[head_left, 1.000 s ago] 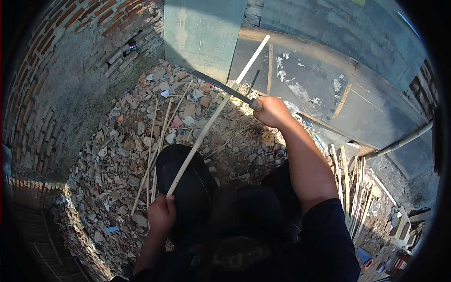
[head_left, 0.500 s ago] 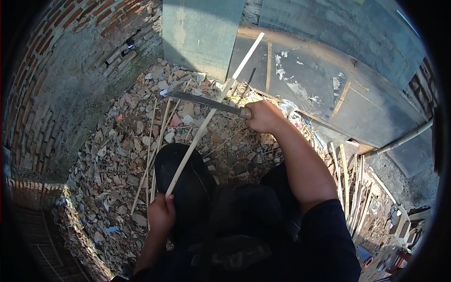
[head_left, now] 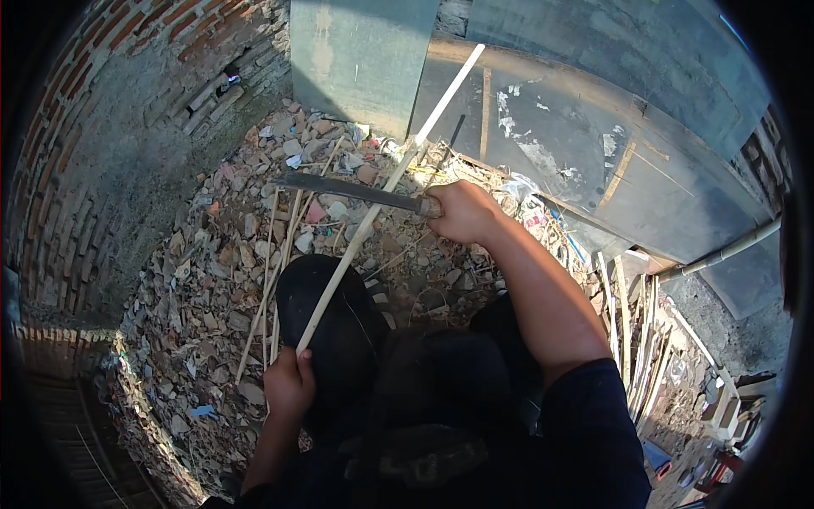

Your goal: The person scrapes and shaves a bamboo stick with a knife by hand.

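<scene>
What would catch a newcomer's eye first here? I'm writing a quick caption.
The long pale thin wooden stick runs diagonally up the middle, its lower end gripped by the left hand. Across it lies a dark flat metal blade, held at its handle by the right hand. Beneath spreads a heap of broken brick rubble beside a curved red brick wall.

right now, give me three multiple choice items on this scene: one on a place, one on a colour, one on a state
1. Where does the blade lie?
A. across the pale stick
B. flat on the rubble
C. against the brick wall

2. What colour is the person's sleeve?
A. white
B. dark blue
C. red

3. What does the left hand do?
A. hangs open
B. grips the stick's lower end
C. holds a brick

Answers:
1 A: the long blade, held by the right hand, crosses the pale stick.
2 B: the sleeve is dark blue.
3 B: the left hand is closed round the stick's lower end, above the rubble.
</scene>
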`<state>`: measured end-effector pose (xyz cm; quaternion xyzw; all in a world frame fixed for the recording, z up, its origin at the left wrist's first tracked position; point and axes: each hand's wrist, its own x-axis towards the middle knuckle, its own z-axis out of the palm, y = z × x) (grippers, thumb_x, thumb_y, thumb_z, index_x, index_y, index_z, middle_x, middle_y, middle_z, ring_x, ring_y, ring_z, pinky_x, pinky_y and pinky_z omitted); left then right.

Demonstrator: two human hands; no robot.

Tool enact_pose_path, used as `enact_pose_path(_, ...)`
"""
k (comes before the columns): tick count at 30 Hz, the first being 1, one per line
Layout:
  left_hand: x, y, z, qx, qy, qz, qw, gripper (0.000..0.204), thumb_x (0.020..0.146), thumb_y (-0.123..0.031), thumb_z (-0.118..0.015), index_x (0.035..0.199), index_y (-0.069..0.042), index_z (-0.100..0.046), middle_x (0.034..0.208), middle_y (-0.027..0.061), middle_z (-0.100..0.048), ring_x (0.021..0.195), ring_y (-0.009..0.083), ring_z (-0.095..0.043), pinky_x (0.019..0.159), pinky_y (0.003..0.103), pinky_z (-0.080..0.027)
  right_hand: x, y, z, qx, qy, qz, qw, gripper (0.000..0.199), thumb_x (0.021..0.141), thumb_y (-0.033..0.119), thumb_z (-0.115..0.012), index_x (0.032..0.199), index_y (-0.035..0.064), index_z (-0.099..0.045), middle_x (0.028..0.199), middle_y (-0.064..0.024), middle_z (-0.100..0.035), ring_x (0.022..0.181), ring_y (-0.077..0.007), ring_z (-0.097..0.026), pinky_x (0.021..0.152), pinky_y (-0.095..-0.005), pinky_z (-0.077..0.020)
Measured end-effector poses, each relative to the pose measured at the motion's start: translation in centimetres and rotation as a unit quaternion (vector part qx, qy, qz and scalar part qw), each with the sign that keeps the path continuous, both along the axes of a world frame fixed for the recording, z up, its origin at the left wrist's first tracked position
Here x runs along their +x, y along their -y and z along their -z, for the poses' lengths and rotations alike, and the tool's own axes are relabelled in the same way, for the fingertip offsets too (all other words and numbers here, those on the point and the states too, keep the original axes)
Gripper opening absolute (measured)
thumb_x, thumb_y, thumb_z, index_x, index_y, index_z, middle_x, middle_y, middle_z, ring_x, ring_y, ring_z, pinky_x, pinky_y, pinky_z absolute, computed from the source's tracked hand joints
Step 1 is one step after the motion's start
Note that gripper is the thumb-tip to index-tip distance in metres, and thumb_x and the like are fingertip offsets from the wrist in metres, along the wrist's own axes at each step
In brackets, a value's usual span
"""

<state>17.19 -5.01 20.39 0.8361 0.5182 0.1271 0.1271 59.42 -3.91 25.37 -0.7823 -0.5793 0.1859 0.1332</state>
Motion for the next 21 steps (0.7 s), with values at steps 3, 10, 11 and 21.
enact_pose_path(3, -0.5, 0.2, 0.3, -0.003, 0.020, -0.005, 1.000, 0.033, 0.100, -0.028, -0.059, 0.079, -0.004, -0.052, 0.065, 0.0231, -0.059, 0.062, 0.0476, -0.062, 0.055, 0.055, -0.046, -1.3, 0.4, -2.2, 0.001, 0.092, -0.103, 0.990, 0.039, 0.076, 0.023, -0.068, 0.112, 0.0093, -0.072, 0.096, -0.0198, -0.073, 0.095, -0.0369, -0.070, 0.087, -0.0447, -0.0555)
enact_pose_path(10, -0.1, -0.3, -0.6, 0.008, 0.023, 0.031, 0.999, 0.032, 0.099, -0.027, -0.060, 0.079, -0.004, -0.052, 0.062, 0.0222, -0.057, 0.061, 0.0471, -0.061, 0.054, 0.054, -0.044, 8.1, 0.3, 2.7, 0.069, -0.096, 0.184, 0.976, 0.041, 0.078, 0.024, -0.067, 0.117, 0.0092, -0.071, 0.101, -0.0213, -0.073, 0.095, -0.0355, -0.071, 0.089, -0.0446, -0.0552)
enact_pose_path(11, -0.1, -0.3, -0.7, -0.004, 0.021, 0.030, 0.999, 0.031, 0.099, -0.026, -0.060, 0.079, -0.004, -0.052, 0.062, 0.0220, -0.057, 0.061, 0.0471, -0.061, 0.053, 0.053, -0.044, 6.6, 0.3, 1.8, 0.064, -0.090, 0.161, 0.981, 0.040, 0.078, 0.024, -0.068, 0.115, 0.0083, -0.071, 0.102, -0.0218, -0.073, 0.097, -0.0360, -0.070, 0.090, -0.0447, -0.0550)
enact_pose_path(21, -3.1, -1.6, -1.5, -0.186, 0.139, 0.051, 0.971, 0.044, 0.107, -0.028, -0.049, 0.073, 0.000, -0.048, 0.055, 0.0149, -0.045, 0.047, 0.0243, -0.047, 0.050, 0.041, -0.037, 4.4, 1.0, 0.4, 0.062, 0.008, 0.029, 0.998, 0.031, 0.076, 0.023, -0.069, 0.104, 0.0099, -0.071, 0.093, -0.0211, -0.072, 0.093, -0.0393, -0.069, 0.084, -0.0486, -0.0551)
